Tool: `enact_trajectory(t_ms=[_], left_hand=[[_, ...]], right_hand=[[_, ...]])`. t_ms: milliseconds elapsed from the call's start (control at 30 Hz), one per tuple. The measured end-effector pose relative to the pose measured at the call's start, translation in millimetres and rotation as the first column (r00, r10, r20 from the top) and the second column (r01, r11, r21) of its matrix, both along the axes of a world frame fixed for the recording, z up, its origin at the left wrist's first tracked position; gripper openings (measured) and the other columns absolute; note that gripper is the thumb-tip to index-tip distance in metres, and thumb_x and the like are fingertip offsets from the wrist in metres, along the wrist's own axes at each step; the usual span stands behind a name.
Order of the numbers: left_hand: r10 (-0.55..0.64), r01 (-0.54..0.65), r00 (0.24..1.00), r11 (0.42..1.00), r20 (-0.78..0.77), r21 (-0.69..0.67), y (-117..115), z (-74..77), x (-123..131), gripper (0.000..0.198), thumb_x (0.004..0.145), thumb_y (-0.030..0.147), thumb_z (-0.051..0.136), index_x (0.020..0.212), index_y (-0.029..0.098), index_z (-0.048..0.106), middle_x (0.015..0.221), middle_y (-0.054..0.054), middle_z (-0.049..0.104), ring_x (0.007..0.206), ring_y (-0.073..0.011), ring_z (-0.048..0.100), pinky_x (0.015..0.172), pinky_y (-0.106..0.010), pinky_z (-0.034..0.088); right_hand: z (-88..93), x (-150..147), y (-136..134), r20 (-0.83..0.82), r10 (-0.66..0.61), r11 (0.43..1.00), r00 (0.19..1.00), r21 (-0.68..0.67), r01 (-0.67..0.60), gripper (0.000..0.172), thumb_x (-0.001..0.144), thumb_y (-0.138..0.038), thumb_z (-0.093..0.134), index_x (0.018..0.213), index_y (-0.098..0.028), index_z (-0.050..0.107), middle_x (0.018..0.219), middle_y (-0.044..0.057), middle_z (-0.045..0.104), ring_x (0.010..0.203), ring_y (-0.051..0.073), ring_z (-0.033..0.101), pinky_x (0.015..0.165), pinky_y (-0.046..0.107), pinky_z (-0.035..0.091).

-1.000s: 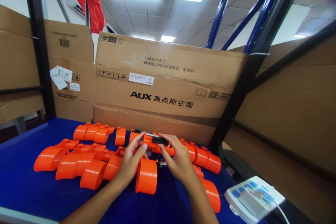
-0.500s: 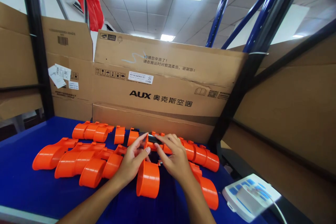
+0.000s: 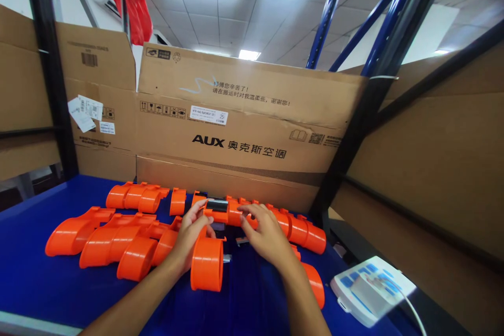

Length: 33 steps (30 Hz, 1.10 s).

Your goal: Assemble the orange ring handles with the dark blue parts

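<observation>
My left hand (image 3: pixel 193 235) grips an orange plastic piece (image 3: pixel 210 215) by its left end, fingers and thumb closed around it. A black ribbed insert (image 3: pixel 217 205) shows in the top of that piece. Just to its right, my right hand (image 3: pixel 264 231) is apart from it, with thumb and fingers spread and curved and nothing visible between them. An orange ring (image 3: pixel 207 265) stands on the blue table below my left hand. Near my right fingertips lies a small metallic part (image 3: pixel 242 241), too small to name.
Rows of orange rings (image 3: pixel 136 197) cover the blue table (image 3: pixel 35 283) left and right of my hands. A white power strip (image 3: pixel 372 289) with a plugged-in adapter lies at right. Cardboard panels (image 3: pixel 169 131) and black posts (image 3: pixel 346 136) bound the back and right side.
My right hand has come off the orange piece and moved slightly right. My left hand has shifted left with the piece, whose black insert now shows plainly.
</observation>
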<state>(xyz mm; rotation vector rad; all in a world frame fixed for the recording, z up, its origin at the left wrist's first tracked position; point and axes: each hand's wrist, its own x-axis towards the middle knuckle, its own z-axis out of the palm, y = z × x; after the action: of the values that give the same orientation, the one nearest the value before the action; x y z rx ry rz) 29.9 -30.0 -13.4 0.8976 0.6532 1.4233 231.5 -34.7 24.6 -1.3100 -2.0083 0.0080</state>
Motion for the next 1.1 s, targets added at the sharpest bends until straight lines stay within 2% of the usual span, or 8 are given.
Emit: enact_trajectory(t_ms=[100,200,367,600,733,867,967,1100], left_hand=[[0.009,-0.009,1.000,1.000,0.004,-0.028,1,-0.4,0,0.069,0.068,0.036,0.078,0.131,0.019,0.054,0.054,0.007,0.057,0.043,-0.0116,0.055,0.046,-0.019,0.039],[0.016,-0.016,1.000,1.000,0.013,0.003,1,0.9,1,0.065,0.066,0.034,0.080,0.125,0.019,0.057,0.062,0.006,0.061,0.042,-0.0089,0.053,0.045,-0.019,0.039],[0.005,-0.003,1.000,0.997,-0.026,0.077,-1,2.8,3,0.055,0.068,0.035,0.080,0.116,0.019,0.059,0.081,0.001,0.068,0.040,-0.0059,0.052,0.042,-0.019,0.039],[-0.035,0.043,0.997,0.990,-0.063,0.131,6,-4.8,1,0.051,0.074,0.035,0.077,0.118,0.021,0.057,0.080,0.003,0.065,0.041,-0.0065,0.053,0.042,-0.019,0.042],[-0.038,0.051,0.995,0.987,-0.088,0.154,12,-10.3,1,0.053,0.075,0.037,0.077,0.121,0.023,0.054,0.089,0.001,0.067,0.045,-0.0080,0.058,0.044,-0.020,0.045],[-0.034,0.049,0.995,0.986,-0.099,0.161,14,-14.2,3,0.053,0.076,0.040,0.077,0.120,0.025,0.053,0.095,0.000,0.067,0.046,-0.0079,0.059,0.044,-0.021,0.046],[-0.025,0.045,0.992,0.985,-0.124,0.166,13,-13.8,4,0.053,0.076,0.042,0.077,0.119,0.024,0.053,0.095,0.000,0.066,0.046,-0.0077,0.058,0.043,-0.021,0.045],[-0.009,0.037,0.988,0.983,-0.155,0.180,10,-10.2,4,0.051,0.077,0.044,0.076,0.118,0.024,0.054,0.097,-0.001,0.066,0.047,-0.0076,0.059,0.045,-0.022,0.048]], right_hand=[[-4.5,0,-2,0.193,0.026,0.992,0.981,-0.124,-0.002,0.021,0.086,-0.020,0.061,0.104,-0.024,0.072,0.103,0.008,0.073,0.098,0.027,0.063,0.087,0.039,0.044],[-7.3,-4,-5,0.272,0.092,0.977,0.958,-0.211,-0.033,0.028,0.081,-0.017,0.063,0.106,-0.025,0.072,0.104,0.007,0.072,0.100,0.027,0.061,0.087,0.038,0.043],[-9.6,-8,-6,0.283,0.106,0.965,0.953,-0.260,-0.030,0.024,0.082,-0.017,0.062,0.102,-0.024,0.072,0.104,0.008,0.070,0.102,0.027,0.059,0.089,0.036,0.041],[-8.6,-9,-6,0.265,0.064,0.974,0.962,-0.225,-0.003,0.017,0.076,-0.011,0.059,0.089,-0.021,0.065,0.096,0.007,0.068,0.092,0.023,0.060,0.081,0.032,0.041],[-5.3,-8,-4,0.178,-0.023,0.988,0.984,-0.146,0.050,0.013,0.075,-0.012,0.058,0.085,-0.021,0.059,0.085,0.005,0.066,0.081,0.021,0.060,0.071,0.029,0.040],[-3.5,-11,-1,-0.096,-0.030,0.996,0.995,-0.083,0.022,0.007,0.084,-0.019,0.054,0.088,-0.023,0.050,0.068,-0.003,0.058,0.059,0.016,0.053,0.058,0.025,0.036],[-3.0,-15,-1,-0.308,0.028,0.999,0.951,-0.012,-0.033,0.006,0.090,-0.024,0.051,0.093,-0.024,0.045,0.062,-0.007,0.053,0.052,0.014,0.049,0.054,0.024,0.035],[-1.5,-19,-3,-0.346,0.154,0.988,0.925,0.053,-0.144,0.006,0.092,-0.027,0.051,0.092,-0.024,0.046,0.068,-0.004,0.054,0.059,0.014,0.052,0.057,0.024,0.039]])
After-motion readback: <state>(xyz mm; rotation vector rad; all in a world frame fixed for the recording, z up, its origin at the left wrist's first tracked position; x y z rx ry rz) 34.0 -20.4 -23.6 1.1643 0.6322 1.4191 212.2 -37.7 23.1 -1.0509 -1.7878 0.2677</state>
